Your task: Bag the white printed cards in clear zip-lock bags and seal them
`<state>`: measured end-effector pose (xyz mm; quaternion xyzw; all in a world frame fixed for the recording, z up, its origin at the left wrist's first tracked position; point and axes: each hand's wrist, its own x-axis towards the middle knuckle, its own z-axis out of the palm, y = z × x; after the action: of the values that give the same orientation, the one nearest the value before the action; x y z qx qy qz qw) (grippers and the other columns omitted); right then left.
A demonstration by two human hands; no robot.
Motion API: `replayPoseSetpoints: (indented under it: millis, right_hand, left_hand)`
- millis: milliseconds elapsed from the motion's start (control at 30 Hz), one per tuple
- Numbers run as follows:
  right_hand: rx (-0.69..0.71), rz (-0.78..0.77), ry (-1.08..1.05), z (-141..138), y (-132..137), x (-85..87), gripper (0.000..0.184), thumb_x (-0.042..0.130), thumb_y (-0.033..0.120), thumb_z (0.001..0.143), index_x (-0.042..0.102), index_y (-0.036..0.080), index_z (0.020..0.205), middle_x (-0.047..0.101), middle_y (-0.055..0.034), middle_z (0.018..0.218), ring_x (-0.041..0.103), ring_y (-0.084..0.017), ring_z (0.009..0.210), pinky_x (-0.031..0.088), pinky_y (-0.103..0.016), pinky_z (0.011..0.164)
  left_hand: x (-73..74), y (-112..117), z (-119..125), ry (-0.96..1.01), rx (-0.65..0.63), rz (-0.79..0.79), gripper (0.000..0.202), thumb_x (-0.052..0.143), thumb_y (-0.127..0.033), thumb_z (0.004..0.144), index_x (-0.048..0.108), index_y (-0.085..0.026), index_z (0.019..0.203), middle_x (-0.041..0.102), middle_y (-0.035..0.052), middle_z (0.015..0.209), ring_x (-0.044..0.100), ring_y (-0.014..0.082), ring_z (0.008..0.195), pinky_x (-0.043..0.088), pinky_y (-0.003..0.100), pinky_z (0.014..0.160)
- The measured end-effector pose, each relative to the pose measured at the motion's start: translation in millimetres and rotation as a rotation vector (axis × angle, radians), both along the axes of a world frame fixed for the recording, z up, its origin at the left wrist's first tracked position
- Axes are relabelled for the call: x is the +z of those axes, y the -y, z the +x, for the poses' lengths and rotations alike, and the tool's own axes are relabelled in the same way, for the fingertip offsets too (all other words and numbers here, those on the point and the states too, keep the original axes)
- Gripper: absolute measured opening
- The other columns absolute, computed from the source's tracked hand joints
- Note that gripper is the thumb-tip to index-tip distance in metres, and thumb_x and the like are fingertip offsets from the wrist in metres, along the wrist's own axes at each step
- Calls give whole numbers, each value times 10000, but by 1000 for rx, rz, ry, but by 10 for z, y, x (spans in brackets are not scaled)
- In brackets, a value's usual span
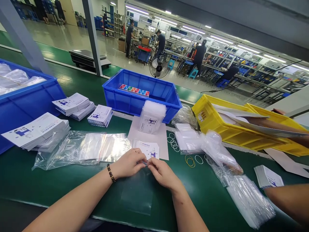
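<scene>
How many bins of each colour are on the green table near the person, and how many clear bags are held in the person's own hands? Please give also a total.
Blue bins: 2
Yellow bins: 2
Clear bag held by left hand and right hand: 1
Total: 5

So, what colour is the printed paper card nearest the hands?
The printed card is white with purple print, clearest in the head view.

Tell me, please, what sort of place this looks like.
Probably a factory packing or assembly floor: stacks of printed cards and clear plastic bags on a green worktop, with people among workbenches beyond.
</scene>
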<state>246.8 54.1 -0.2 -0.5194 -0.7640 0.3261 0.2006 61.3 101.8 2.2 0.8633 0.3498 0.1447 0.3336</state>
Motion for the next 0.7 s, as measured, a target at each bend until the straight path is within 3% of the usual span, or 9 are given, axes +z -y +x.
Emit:
replayPoseSetpoints:
  millis: [133, 200, 267, 333, 367, 467, 533, 700]
  right_hand:
    - [42, -238, -39, 111, -22, 89, 147, 537, 228, 739, 536, 186, 597, 507, 33, 576, 441, -101, 541, 345, -204, 521]
    - [41, -309, -89, 160, -43, 108, 224, 567, 273, 721, 511, 173, 528, 482, 31, 554, 428, -96, 538, 342, -202, 520]
    - [-16, -289, -129, 188, -72, 88, 238, 538, 301, 740, 526, 170, 541, 502, 18, 582, 454, -108, 572, 361, -212, 558]
    - [-176, -218, -102, 198, -110, 34, 225, 486, 322, 771, 570, 175, 623, 540, 3, 619, 483, -126, 601, 371, -229, 586]
    - [-286, -176, -50, 199, -132, -1, 226, 464, 330, 782, 585, 177, 668, 558, -5, 638, 493, -135, 609, 370, -239, 590]
    - [-555, -93, 163, 191, -198, -106, 228, 447, 335, 784, 571, 186, 665, 577, -22, 630, 503, -153, 595, 345, -255, 567]
    - [-619, -84, 226, 174, -234, -165, 206, 474, 333, 761, 538, 194, 622, 565, -16, 595, 500, -153, 574, 330, -254, 550]
    - [-720, -55, -47, 134, -285, -275, 161, 557, 322, 651, 482, 202, 574, 516, 24, 517, 467, -134, 500, 333, -238, 501]
  left_hand:
    - [54, -63, -60, -146, 42, -163, 185, 548, -342, 730, 591, -189, 636, 592, 31, 671, 545, 194, 688, 378, 266, 598]
    - [86, -75, -86, -153, 41, -262, 220, 511, -376, 749, 617, -187, 711, 599, 20, 647, 544, 180, 632, 366, 253, 559]
    - [105, -72, -97, -142, 64, -326, 356, 458, -415, 780, 601, -181, 1008, 616, 16, 665, 551, 178, 620, 362, 248, 548]
    - [104, -63, -96, -167, 129, -341, 615, 419, -495, 790, 391, -149, 1298, 632, 30, 703, 564, 196, 641, 356, 253, 545]
    - [97, -59, -94, -196, 152, -341, 717, 404, -544, 784, 298, -127, 1358, 639, 44, 721, 570, 209, 656, 351, 256, 545]
    - [62, -55, -82, -296, 154, -316, 844, 389, -650, 739, 293, -98, 1370, 653, 87, 766, 584, 243, 697, 340, 265, 549]
    - [36, -53, -71, -329, 133, -291, 852, 398, -671, 720, 336, -108, 1356, 659, 98, 788, 591, 254, 721, 339, 264, 554]
    - [-4, -43, -51, -339, 85, -250, 775, 416, -629, 736, 372, -150, 1343, 660, 87, 781, 590, 252, 725, 326, 255, 536]
